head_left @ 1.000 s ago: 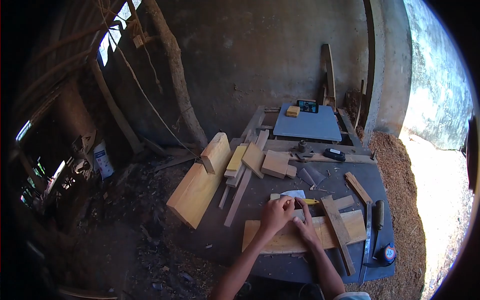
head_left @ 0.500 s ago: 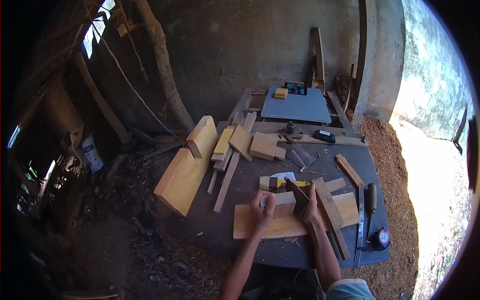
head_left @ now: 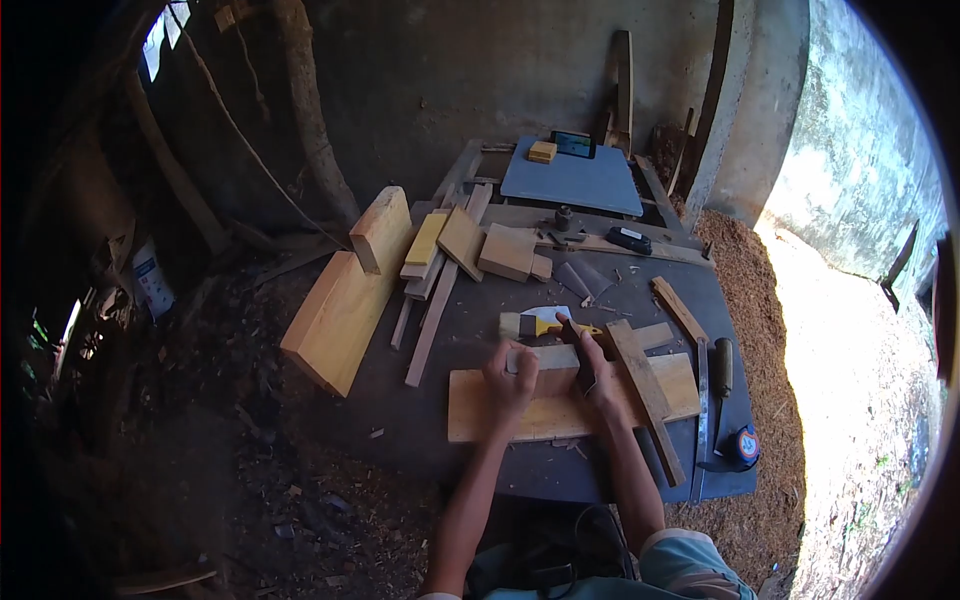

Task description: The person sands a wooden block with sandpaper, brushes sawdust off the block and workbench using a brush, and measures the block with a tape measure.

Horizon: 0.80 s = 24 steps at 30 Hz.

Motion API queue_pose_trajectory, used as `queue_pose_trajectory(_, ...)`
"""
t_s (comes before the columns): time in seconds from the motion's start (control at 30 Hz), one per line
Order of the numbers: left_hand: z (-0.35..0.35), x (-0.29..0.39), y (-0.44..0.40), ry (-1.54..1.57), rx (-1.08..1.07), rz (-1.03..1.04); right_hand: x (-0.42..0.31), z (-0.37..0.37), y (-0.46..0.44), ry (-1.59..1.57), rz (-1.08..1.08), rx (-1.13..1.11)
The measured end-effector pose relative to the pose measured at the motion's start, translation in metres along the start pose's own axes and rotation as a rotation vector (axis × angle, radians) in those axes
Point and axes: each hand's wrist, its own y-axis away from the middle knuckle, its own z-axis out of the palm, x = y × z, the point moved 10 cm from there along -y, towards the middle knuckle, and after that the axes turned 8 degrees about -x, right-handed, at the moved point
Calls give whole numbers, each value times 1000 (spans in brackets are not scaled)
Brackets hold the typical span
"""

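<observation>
My left hand (head_left: 510, 378) is closed around the left end of a wooden block (head_left: 555, 378). The block rests on a pale wooden board (head_left: 475, 412) lying flat on the dark table. In my right hand (head_left: 598, 375) is a dark, thin sheet that looks like sandpaper (head_left: 583, 368), held against the right end of the block. A paintbrush (head_left: 548, 325) with a yellow handle lies just beyond both hands. Right of my right hand, a narrow wood strip (head_left: 640, 375) crosses the board at a slant.
A slotted wooden piece (head_left: 350, 310) stands at the left, near stacked offcuts (head_left: 462, 243). At the right lie a metal ruler (head_left: 701, 430), a dark-handled tool (head_left: 722, 370) and a tape measure (head_left: 745, 445). Farther back is a blue-grey board (head_left: 570, 185) with a phone (head_left: 573, 144).
The view has shifted, so the scene sits farther left and higher. My right hand's fingers have curled over the dark sheet, which sits more upright at the block's end.
</observation>
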Motion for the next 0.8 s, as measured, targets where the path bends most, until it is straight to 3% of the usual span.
queue_pose_trajectory(0.2,1,-1,-1,16,-2,5,-39,12,-3,158,-55,10)
queue_pose_trajectory(0.3,3,-19,0,39,-74,-147,-38,16,-6,167,-64,-39)
queue_pose_trajectory(0.53,3,-12,2,17,-68,-131,-41,16,-11,404,37,-63)
queue_pose_trajectory(0.8,3,0,1,14,-36,-50,-53,30,-2,677,-113,-39)
